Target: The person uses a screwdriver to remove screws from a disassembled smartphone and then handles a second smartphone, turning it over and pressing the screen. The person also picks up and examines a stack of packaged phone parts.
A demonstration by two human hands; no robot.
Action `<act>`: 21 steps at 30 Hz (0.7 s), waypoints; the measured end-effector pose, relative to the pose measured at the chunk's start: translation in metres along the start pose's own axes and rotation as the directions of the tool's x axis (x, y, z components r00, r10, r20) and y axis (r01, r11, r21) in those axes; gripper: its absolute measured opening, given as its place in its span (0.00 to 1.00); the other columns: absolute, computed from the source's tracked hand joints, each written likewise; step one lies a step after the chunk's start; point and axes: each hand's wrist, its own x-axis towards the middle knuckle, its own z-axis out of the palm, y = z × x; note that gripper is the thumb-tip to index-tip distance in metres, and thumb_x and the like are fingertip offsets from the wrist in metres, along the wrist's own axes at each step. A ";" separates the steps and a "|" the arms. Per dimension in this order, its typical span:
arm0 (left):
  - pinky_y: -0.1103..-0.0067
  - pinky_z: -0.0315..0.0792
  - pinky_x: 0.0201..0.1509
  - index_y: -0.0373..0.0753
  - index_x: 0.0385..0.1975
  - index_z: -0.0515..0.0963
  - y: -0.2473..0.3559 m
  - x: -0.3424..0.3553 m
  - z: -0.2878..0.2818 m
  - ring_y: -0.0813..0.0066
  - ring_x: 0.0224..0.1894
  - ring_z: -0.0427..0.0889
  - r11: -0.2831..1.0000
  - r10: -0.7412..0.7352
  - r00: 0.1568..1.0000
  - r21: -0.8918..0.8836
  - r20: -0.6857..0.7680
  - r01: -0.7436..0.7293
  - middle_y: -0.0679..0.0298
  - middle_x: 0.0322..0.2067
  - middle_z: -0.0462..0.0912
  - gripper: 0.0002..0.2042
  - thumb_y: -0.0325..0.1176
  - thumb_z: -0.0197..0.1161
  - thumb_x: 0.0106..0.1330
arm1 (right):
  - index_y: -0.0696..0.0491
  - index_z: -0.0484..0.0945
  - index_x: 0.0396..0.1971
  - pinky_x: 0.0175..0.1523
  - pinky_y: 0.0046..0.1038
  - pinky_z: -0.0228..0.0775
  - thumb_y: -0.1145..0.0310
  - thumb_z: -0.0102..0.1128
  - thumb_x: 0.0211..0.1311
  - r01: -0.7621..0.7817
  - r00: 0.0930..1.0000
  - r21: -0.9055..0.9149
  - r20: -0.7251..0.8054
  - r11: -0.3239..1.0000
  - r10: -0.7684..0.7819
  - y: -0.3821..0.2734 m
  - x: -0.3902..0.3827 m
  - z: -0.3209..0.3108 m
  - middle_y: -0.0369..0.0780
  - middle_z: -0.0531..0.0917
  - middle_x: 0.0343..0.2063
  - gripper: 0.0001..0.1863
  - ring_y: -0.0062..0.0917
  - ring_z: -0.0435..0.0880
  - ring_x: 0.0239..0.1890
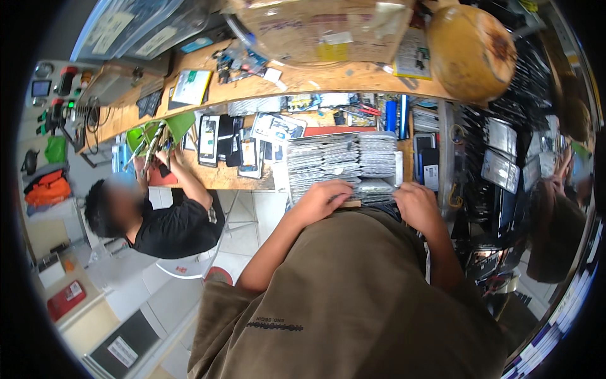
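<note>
Right in front of my body is an open box [399,165] packed with rows of flat silver-white packets [322,158]. Its near side lies close against my shirt. My left hand [325,197] rests at the near left part of the rows, fingers curled in and thumb bent beside a tan strip of the near edge. What lies under those fingers is hidden. At the near right corner, my right hand [416,203] has its fingertips closed on the white side wall. A lower packet [372,189] shows between the two hands.
Phones [207,140] and phone parts lie left of the box on the wooden bench. A shelf [240,88] above carries a cardboard box [322,31] and a round tan object [470,54]. Stacked dark panels [505,158] stand at right. Another person [170,221] sits at left, handling green-handled tools.
</note>
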 end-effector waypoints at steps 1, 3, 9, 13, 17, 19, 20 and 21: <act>0.67 0.81 0.58 0.35 0.47 0.85 -0.004 -0.016 -0.007 0.51 0.50 0.88 0.999 -0.043 0.991 -0.028 -0.130 0.040 0.53 0.47 0.89 0.08 0.23 0.64 0.72 | 0.55 0.84 0.28 0.48 0.41 0.78 0.72 0.64 0.62 -0.011 0.998 0.076 -0.062 0.997 0.015 -0.007 0.002 -0.009 0.42 0.83 0.32 0.05 0.39 0.85 0.42; 0.70 0.80 0.54 0.34 0.47 0.85 -0.012 -0.048 -0.022 0.58 0.46 0.89 0.971 -0.198 0.877 0.035 -0.437 0.236 0.53 0.45 0.89 0.07 0.22 0.65 0.72 | 0.56 0.84 0.33 0.47 0.44 0.77 0.71 0.64 0.67 0.058 0.991 0.153 -0.131 0.986 -0.038 -0.018 0.014 -0.027 0.43 0.82 0.32 0.04 0.42 0.84 0.41; 0.70 0.79 0.47 0.34 0.50 0.84 -0.041 -0.064 -0.041 0.62 0.42 0.86 0.927 -0.198 0.665 0.084 -0.720 0.367 0.54 0.43 0.85 0.09 0.23 0.64 0.73 | 0.54 0.82 0.37 0.44 0.43 0.78 0.77 0.64 0.61 0.349 0.936 0.148 -0.097 0.925 -0.338 -0.067 0.102 0.016 0.42 0.82 0.34 0.06 0.40 0.85 0.42; 0.62 0.74 0.62 0.38 0.52 0.83 -0.050 -0.041 -0.036 0.50 0.54 0.80 0.888 -0.046 0.775 0.330 -0.630 0.320 0.52 0.51 0.82 0.12 0.24 0.66 0.70 | 0.53 0.80 0.37 0.42 0.43 0.81 0.77 0.65 0.57 0.380 0.911 0.056 -0.197 0.923 -0.363 -0.096 0.143 0.065 0.40 0.81 0.36 0.08 0.38 0.86 0.44; 0.60 0.74 0.61 0.41 0.51 0.84 -0.045 -0.057 -0.035 0.50 0.56 0.78 0.887 -0.058 0.846 0.362 -0.530 0.288 0.55 0.52 0.81 0.15 0.23 0.68 0.65 | 0.52 0.81 0.38 0.41 0.43 0.81 0.75 0.66 0.59 0.341 0.936 0.005 -0.093 0.940 -0.339 -0.095 0.144 0.077 0.40 0.81 0.36 0.07 0.38 0.86 0.43; 0.60 0.74 0.62 0.42 0.52 0.85 -0.042 -0.070 -0.035 0.50 0.58 0.78 0.894 -0.071 0.865 0.353 -0.497 0.276 0.55 0.53 0.81 0.16 0.23 0.68 0.64 | 0.52 0.82 0.37 0.40 0.45 0.79 0.73 0.65 0.64 0.320 0.947 0.018 -0.020 0.947 -0.319 -0.093 0.137 0.077 0.41 0.80 0.33 0.03 0.41 0.86 0.39; 0.61 0.74 0.61 0.42 0.52 0.85 -0.042 -0.072 -0.034 0.51 0.57 0.78 0.881 -0.066 0.863 0.378 -0.501 0.286 0.56 0.52 0.81 0.16 0.23 0.68 0.64 | 0.52 0.82 0.37 0.40 0.45 0.79 0.73 0.65 0.64 0.327 0.944 0.015 -0.043 0.945 -0.327 -0.093 0.135 0.078 0.41 0.80 0.33 0.03 0.41 0.86 0.39; 0.61 0.75 0.60 0.42 0.51 0.85 -0.042 -0.075 -0.033 0.52 0.56 0.79 0.870 -0.060 0.861 0.396 -0.505 0.292 0.56 0.51 0.81 0.17 0.23 0.68 0.63 | 0.51 0.82 0.36 0.39 0.45 0.79 0.72 0.65 0.65 0.324 0.945 0.019 -0.040 0.946 -0.323 -0.093 0.135 0.078 0.40 0.80 0.33 0.02 0.41 0.86 0.39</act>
